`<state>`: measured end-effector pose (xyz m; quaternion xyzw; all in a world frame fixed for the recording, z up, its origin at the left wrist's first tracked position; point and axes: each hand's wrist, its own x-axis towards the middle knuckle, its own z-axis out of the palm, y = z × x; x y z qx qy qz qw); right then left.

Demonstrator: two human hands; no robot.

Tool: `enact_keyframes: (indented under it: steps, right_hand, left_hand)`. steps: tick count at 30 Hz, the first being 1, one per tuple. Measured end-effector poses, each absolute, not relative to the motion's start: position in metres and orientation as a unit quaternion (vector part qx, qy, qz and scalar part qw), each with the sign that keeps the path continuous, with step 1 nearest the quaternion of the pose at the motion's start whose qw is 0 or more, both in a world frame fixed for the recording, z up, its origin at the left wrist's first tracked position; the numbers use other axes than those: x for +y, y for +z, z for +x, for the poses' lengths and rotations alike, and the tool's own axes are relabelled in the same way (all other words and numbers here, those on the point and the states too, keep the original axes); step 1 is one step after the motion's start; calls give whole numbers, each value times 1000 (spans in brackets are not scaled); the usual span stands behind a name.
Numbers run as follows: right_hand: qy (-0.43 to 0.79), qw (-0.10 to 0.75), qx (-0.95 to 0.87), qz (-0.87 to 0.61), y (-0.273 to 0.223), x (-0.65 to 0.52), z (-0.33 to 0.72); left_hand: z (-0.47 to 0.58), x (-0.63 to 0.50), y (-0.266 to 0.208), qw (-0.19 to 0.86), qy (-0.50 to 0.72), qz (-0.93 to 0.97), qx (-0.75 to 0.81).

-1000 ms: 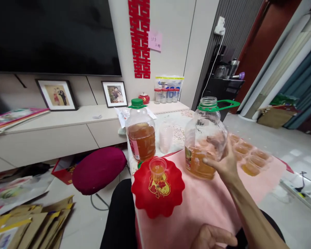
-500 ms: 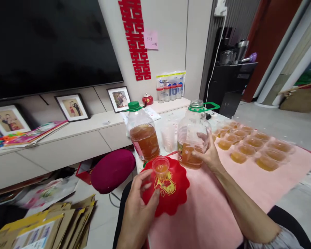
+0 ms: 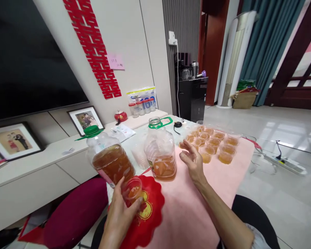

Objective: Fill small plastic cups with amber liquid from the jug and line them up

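My left hand [image 3: 121, 211] has its thumb and fingers round a small clear plastic cup [image 3: 133, 189] with some amber liquid in it. That cup is over a red scalloped plate [image 3: 155, 221] with gold printing. My right hand [image 3: 193, 160] is empty, fingers apart, just right of an uncapped clear plastic jug [image 3: 162, 166] and not touching it. Amber liquid fills the jug's lower part, and a green handle ring circles its neck. A second jug [image 3: 112, 160], with a green cap and more amber liquid, stands behind my left hand.
Several filled cups [image 3: 214, 142] stand in rows on the pink cloth [image 3: 189, 221] at the right. A stack of clear cups [image 3: 140, 155] is between the jugs. A maroon stool [image 3: 75, 214] is at left; a power strip [image 3: 285, 163] lies on the floor at right.
My right hand has let go of the uncapped jug and moved right of it. My left hand has closed round the cup. The view has turned to the right.
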<state>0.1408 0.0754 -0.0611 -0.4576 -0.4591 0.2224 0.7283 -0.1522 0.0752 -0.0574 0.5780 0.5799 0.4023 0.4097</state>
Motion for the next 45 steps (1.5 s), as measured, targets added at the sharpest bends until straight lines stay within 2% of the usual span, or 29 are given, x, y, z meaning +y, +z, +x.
enact_keyframes:
  steps: [4, 8, 13, 16, 20, 25, 30, 35, 40, 45]
  right_hand:
    - [261, 715, -465, -452, -52, 56, 127]
    - [368, 637, -524, -430, -45, 36, 96]
    - [483, 545, -553, -406, -34, 17, 74]
    - [526, 520, -538, -404, -25, 6, 75]
    - [570, 495, -515, -405, -20, -7, 89]
    - [602, 465, -484, -433, -33, -20, 112]
    - [587, 487, -452, -462, -54, -33, 137]
    - [521, 553, -413, -503, -63, -46, 180]
    - [449, 603, -368, -547, -63, -55, 227]
    - [394, 641, -308, -583, -69, -55, 254]
  left_hand:
    - [-148, 81, -58, 444, 403, 547, 584]
    - [-149, 80, -55, 441, 445, 529, 573]
    - [-137, 54, -29, 417, 465, 541, 563]
    - [-127, 36, -24, 469, 450, 534, 541]
    - [-119, 24, -50, 563, 396, 566, 454]
    - [-92, 9, -82, 571, 396, 594, 405]
    - [-45, -22, -81, 567, 446, 553, 417]
    - [-21, -39, -96, 572, 401, 561, 445]
    - [-13, -47, -119, 577, 423, 545, 438]
    - [-11, -49, -120, 591, 418, 514, 461]
